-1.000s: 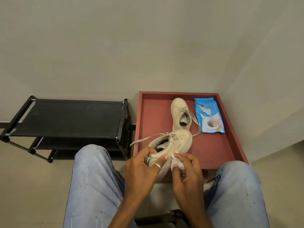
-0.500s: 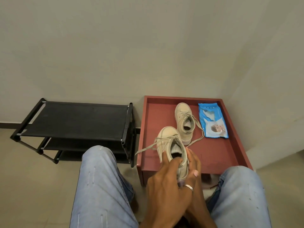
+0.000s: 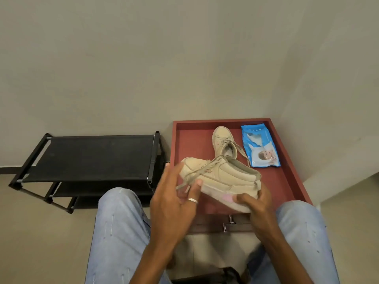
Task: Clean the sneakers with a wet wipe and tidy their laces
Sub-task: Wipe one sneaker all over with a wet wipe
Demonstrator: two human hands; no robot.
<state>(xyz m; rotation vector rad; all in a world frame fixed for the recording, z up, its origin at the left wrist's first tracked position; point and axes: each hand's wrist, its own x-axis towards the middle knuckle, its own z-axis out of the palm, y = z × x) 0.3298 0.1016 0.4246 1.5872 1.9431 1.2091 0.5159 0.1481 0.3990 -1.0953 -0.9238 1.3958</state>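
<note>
I hold a beige sneaker [image 3: 221, 177] on its side above the red table [image 3: 287, 167], toe to the left, loose laces trailing over the toe. My right hand [image 3: 256, 201] grips its heel and sole, thumb beside a pale pink patch on the sole; whether that is the wipe is unclear. My left hand [image 3: 174, 197], with fairly straight fingers and a ring, touches the toe end and laces. The second beige sneaker [image 3: 221, 140] lies on the table behind, laces loose.
A blue pack of wet wipes [image 3: 259, 148] lies at the table's back right. A black two-tier shoe rack [image 3: 92, 156] stands to the left. My knees in light jeans [image 3: 119, 232] frame the table's front edge. Walls close off the back and right.
The sneaker has been turned from toe-away to lying sideways with its toe to the left. My right hand moved to the heel and my left hand to the toe.
</note>
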